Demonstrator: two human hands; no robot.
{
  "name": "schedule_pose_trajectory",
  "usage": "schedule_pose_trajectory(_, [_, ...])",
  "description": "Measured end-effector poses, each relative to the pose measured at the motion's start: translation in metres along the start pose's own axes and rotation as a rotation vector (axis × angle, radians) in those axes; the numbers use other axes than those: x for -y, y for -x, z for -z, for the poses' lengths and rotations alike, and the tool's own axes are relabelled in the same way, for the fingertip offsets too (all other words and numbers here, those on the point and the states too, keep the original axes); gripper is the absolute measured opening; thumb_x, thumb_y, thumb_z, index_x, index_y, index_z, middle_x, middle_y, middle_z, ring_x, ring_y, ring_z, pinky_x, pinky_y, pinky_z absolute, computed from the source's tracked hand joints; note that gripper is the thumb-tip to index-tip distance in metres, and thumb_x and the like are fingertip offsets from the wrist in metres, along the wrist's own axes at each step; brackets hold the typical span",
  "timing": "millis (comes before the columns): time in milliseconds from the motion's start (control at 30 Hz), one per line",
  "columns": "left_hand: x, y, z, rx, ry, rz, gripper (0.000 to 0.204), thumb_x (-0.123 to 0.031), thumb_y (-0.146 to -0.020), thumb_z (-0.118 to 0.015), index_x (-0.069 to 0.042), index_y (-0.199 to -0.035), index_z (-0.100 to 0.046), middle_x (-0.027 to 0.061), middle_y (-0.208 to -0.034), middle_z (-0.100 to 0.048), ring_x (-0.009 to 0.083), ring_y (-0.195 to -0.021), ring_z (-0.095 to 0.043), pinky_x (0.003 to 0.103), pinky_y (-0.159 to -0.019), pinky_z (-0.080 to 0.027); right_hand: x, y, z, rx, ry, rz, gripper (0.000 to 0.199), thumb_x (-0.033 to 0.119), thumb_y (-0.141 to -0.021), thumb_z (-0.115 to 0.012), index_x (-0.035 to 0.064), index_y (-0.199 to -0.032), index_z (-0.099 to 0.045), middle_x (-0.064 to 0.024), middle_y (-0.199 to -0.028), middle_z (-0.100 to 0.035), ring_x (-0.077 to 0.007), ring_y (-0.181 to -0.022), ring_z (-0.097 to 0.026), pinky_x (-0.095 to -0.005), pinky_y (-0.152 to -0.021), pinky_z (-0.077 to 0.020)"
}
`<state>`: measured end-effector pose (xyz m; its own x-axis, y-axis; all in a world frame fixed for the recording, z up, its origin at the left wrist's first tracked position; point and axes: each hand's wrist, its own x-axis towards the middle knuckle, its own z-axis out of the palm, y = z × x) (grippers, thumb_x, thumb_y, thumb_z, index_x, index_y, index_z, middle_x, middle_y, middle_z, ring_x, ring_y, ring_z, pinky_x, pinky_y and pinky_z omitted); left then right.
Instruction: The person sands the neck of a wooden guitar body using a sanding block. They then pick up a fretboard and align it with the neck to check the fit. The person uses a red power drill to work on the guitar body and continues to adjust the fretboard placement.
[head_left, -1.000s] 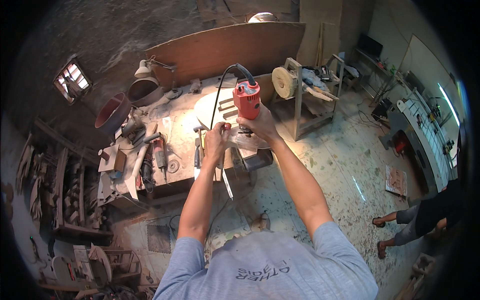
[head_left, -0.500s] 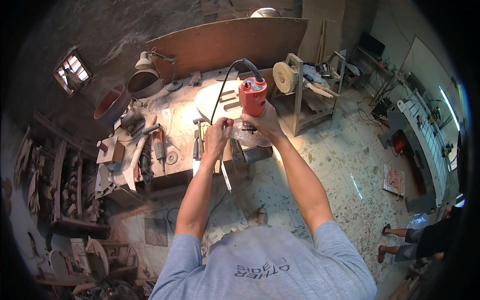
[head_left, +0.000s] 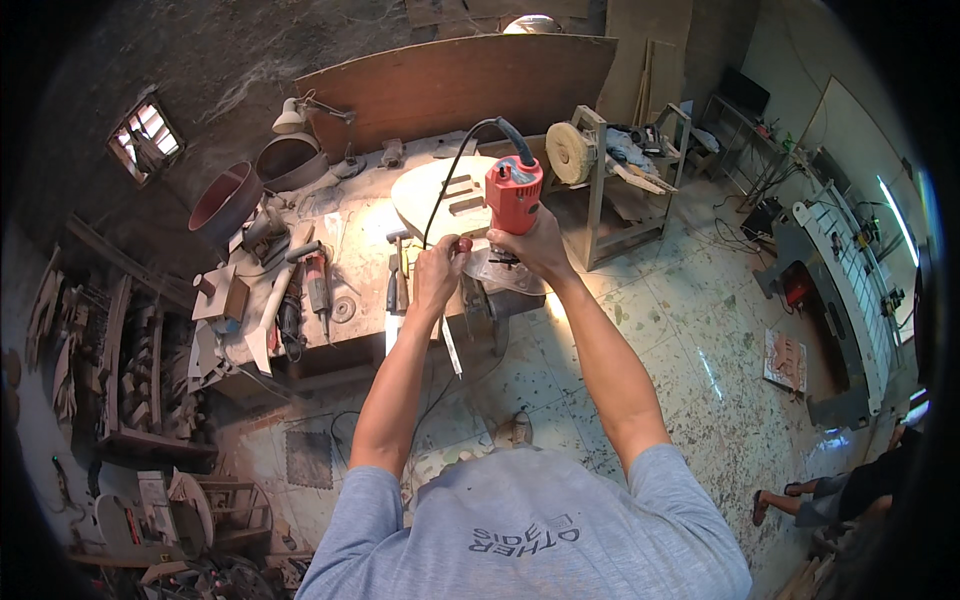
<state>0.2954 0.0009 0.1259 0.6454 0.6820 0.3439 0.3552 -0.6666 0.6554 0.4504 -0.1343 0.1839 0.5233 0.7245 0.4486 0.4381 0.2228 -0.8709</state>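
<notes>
My right hand [head_left: 532, 246] is wrapped round the lower body of a red trim router [head_left: 512, 195], held upright over the bench's front edge. A black cord rises from the router's top and loops down to the left. Under the router shows a clear plastic base [head_left: 505, 276]. My left hand [head_left: 438, 272] is closed at a small red knob [head_left: 463, 245] beside this base; its fingertips are partly hidden. Behind the router, a round pale wooden board [head_left: 425, 190] with slots cut in it lies on the bench [head_left: 345, 235].
Left of my hands lie a hammer [head_left: 397, 265], a red die grinder [head_left: 318, 285] and a wooden block [head_left: 222, 298]. A lamp [head_left: 290, 118] stands at the back. To the right is a wooden stand with a buffing wheel [head_left: 568, 155]. Another person's legs [head_left: 800, 503] show at far right.
The router and my right hand have shifted slightly to the right. My left hand stays closed at the knob. The other person's legs at far right have moved.
</notes>
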Motion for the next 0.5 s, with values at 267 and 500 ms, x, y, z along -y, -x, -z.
schedule_pose_trajectory(267, [-0.006,0.007,0.002,0.012,0.008,-0.01,0.031,-0.018,-0.091,-0.074,-0.007,-0.12,-0.072,0.0213,-0.099,-0.076,0.0365,-0.094,-0.075,0.044,-0.081,-0.058,-0.007,0.006,0.003,0.015,-0.023,0.008,0.049,0.023,-0.074,-0.086,0.0036,-0.114,-0.065,-0.0071,-0.099,-0.073,-0.0153,-0.091,-0.068,-0.0336,-0.086,-0.0547])
schedule_pose_trajectory(500, [-0.006,0.014,0.001,-0.064,0.049,-0.088,0.026,-0.015,-0.089,-0.075,-0.004,-0.112,-0.072,0.0213,-0.086,-0.074,0.0377,-0.083,-0.074,0.044,-0.073,-0.056,0.001,0.011,0.003,0.013,-0.004,-0.003,0.047,0.023,-0.074,-0.087,0.0037,-0.112,-0.066,-0.0062,-0.099,-0.072,-0.015,-0.09,-0.066,-0.0334,-0.085,-0.0542])
